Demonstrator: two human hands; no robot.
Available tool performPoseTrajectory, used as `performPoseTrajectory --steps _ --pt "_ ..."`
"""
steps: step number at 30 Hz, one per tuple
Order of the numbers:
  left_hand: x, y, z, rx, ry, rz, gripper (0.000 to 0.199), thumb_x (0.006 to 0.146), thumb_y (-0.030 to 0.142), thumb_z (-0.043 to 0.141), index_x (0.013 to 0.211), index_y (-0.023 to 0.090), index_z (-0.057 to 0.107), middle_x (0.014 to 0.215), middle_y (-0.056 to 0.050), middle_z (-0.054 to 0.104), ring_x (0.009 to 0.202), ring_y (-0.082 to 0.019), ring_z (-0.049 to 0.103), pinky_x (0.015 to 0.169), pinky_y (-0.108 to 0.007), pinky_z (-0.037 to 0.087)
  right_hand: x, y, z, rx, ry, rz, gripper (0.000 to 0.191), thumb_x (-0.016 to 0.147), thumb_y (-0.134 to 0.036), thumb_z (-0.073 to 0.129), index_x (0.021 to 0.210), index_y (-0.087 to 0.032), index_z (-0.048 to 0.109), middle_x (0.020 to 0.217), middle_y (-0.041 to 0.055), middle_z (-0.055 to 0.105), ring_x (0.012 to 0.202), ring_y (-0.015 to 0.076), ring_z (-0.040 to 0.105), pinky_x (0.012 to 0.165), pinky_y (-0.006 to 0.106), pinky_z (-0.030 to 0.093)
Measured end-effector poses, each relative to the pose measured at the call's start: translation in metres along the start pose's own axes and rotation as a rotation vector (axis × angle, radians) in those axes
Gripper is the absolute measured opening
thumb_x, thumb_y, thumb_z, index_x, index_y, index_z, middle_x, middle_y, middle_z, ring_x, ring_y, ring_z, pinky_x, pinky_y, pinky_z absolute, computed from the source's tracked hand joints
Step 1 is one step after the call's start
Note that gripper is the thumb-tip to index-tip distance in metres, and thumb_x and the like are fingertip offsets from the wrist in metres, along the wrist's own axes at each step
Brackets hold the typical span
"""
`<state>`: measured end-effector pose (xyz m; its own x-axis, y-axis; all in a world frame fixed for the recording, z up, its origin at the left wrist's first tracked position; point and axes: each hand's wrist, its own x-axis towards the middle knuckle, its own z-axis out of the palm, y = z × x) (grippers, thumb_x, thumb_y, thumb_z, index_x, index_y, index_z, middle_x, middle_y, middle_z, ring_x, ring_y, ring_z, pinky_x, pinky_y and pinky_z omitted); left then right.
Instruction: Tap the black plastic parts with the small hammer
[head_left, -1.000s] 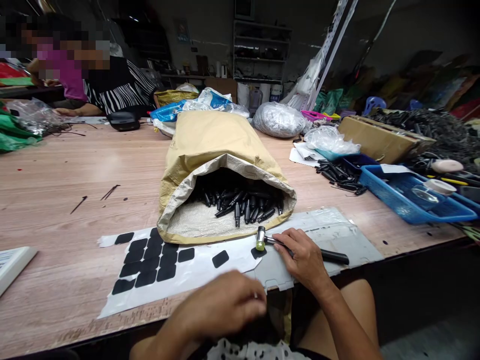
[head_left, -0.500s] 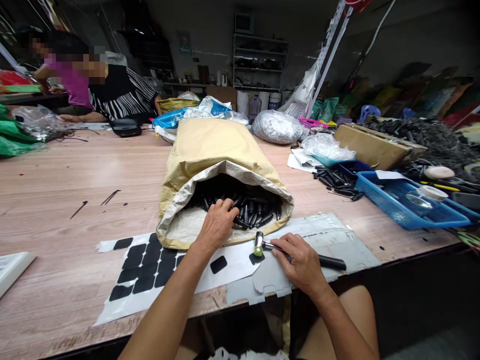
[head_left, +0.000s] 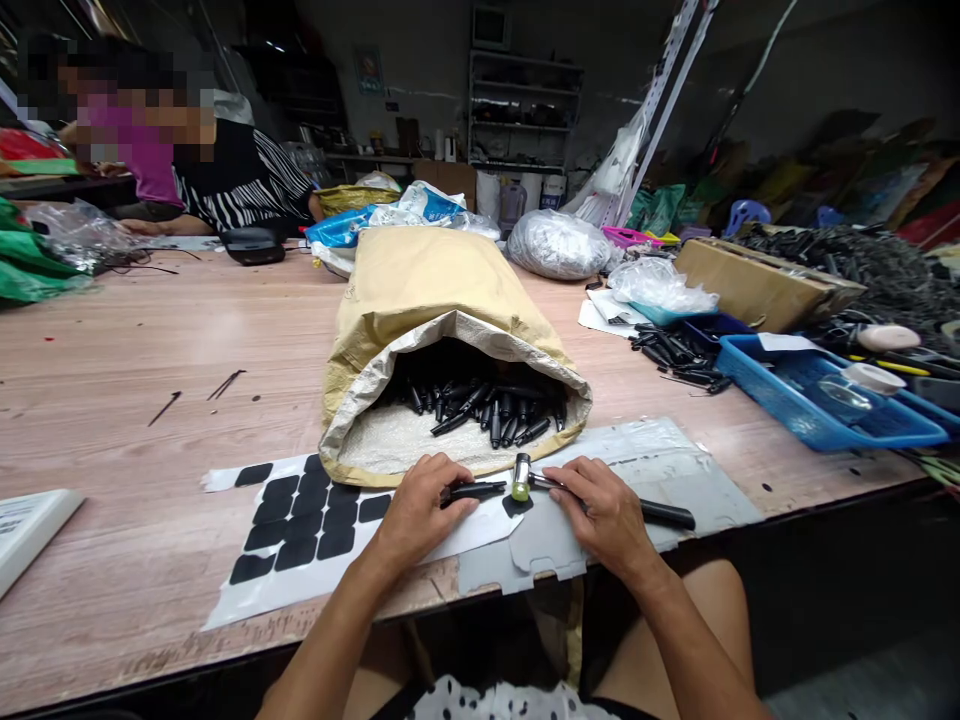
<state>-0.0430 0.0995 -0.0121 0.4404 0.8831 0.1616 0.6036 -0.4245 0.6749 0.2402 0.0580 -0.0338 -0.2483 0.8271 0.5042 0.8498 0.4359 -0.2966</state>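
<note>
My left hand (head_left: 424, 503) grips a slim black tube-shaped part (head_left: 480, 489) just in front of the sack's mouth. In my right hand (head_left: 596, 508) is a small hammer (head_left: 667, 514) with a metal head, a yellow-green tip and a black handle. The hammer head lies close to the tip of the black part, over the sheet edge. A tan woven sack (head_left: 442, 265) lies open toward me, with many similar black parts (head_left: 499, 405) inside. Beneath my hands is a white sheet with black rounded-square stickers (head_left: 300, 524), beside a grey board (head_left: 675, 460).
At right stand a blue tray (head_left: 825, 400) with a clear jar, a pile of black parts (head_left: 675, 352) and a cardboard box (head_left: 757, 285). Plastic bags (head_left: 559, 243) lie behind the sack. A person (head_left: 247, 185) in a striped top sits at the far left, beside another person.
My left hand has come out of the sack toward me with a black tube-shaped part in it. My right hand stays on the hammer in about the same place.
</note>
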Motion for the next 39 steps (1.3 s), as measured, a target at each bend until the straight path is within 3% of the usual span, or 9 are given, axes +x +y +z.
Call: performPoseTrajectory --steps 5,10,18,23,28,34,39 --pt "-0.001 -0.004 0.001 -0.085 0.041 -0.005 0.013 0.081 0.022 0.073 0.094 0.022 0.069 0.092 -0.003 0.066 0.092 -0.022 0.056 0.083 -0.035 0.043 0.003 -0.01 -0.006 0.025 0.007 -0.025 0.034 0.1 -0.017 0.047 0.127 -0.026 0.065 0.094 0.0053 0.064 0.09 0.0197 0.057 0.08 0.035 0.05" --pt "-0.002 -0.003 0.0 -0.092 0.033 -0.01 0.011 0.079 0.023 0.076 0.088 0.022 0.071 0.089 -0.002 0.065 0.09 -0.022 0.055 0.083 -0.035 0.041 0.012 -0.044 -0.013 0.192 0.019 -0.037 0.041 0.1 -0.015 0.045 0.136 -0.028 0.058 0.1 0.0061 0.064 0.094 0.0196 0.059 0.083 0.034 0.052" --pt "0.002 -0.006 0.003 -0.08 0.024 -0.028 0.017 0.077 0.024 0.079 0.074 0.02 0.063 0.082 0.0 0.061 0.086 -0.02 0.053 0.078 -0.033 0.039 0.022 -0.079 -0.004 0.253 -0.025 -0.076 0.047 0.099 -0.01 0.043 0.141 -0.029 0.053 0.094 0.0051 0.06 0.089 0.0178 0.058 0.078 0.03 0.051" --pt "0.002 -0.006 0.004 -0.087 0.032 -0.037 0.015 0.075 0.022 0.08 0.075 0.02 0.066 0.083 0.001 0.062 0.086 -0.019 0.054 0.079 -0.032 0.039 0.02 -0.081 0.001 0.182 -0.11 -0.04 0.047 0.098 -0.009 0.044 0.139 -0.028 0.056 0.091 0.0042 0.06 0.084 0.0178 0.058 0.074 0.029 0.051" --pt "0.002 -0.007 0.005 -0.118 0.044 -0.056 0.015 0.073 0.017 0.08 0.083 0.022 0.071 0.088 0.0 0.066 0.09 -0.02 0.055 0.083 -0.034 0.04 0.019 -0.077 -0.008 0.237 -0.019 0.007 0.044 0.099 -0.011 0.043 0.138 -0.026 0.057 0.093 0.0048 0.061 0.086 0.0174 0.059 0.079 0.029 0.051" --pt "0.002 -0.005 0.005 -0.114 0.046 -0.08 0.013 0.073 0.019 0.079 0.084 0.023 0.073 0.086 0.0 0.066 0.089 -0.021 0.055 0.084 -0.035 0.041 0.013 -0.072 -0.009 0.193 -0.082 0.03 0.044 0.099 -0.011 0.042 0.136 -0.027 0.06 0.091 0.004 0.063 0.086 0.0174 0.061 0.076 0.028 0.051" --pt "0.001 -0.004 0.004 -0.113 0.033 -0.087 0.011 0.073 0.019 0.077 0.082 0.023 0.072 0.085 0.0 0.066 0.089 -0.021 0.055 0.083 -0.035 0.041 0.014 -0.055 -0.016 0.206 0.011 0.086 0.038 0.101 -0.019 0.047 0.135 -0.028 0.06 0.101 0.0042 0.066 0.094 0.0177 0.063 0.084 0.029 0.051"
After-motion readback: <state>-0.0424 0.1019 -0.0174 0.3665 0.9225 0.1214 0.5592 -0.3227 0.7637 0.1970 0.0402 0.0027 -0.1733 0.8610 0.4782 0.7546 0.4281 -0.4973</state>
